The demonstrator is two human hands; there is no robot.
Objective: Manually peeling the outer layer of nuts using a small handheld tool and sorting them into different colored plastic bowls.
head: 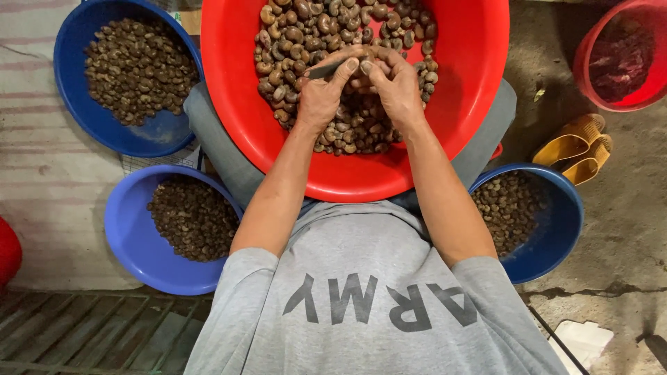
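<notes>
While the large red basin (458, 132) rests on the person's lap, three blue bowls (132, 229) flank it, each already holding a layer of dark brown nuts (194, 219), apparently sorted or worked stock. A sizeable heap of brown nuts in the basin (306, 35) remains, so the work appears only partly done. Both hands meet over this heap. The left hand (321, 97) grips a small dark tool (326, 69), fingers curled and pressed around it; its long axis runs roughly left–right, tip pointing toward the right hand (394, 87). That hand's fingertips pinch what is probably a single nut (366, 66), largely hidden.
</notes>
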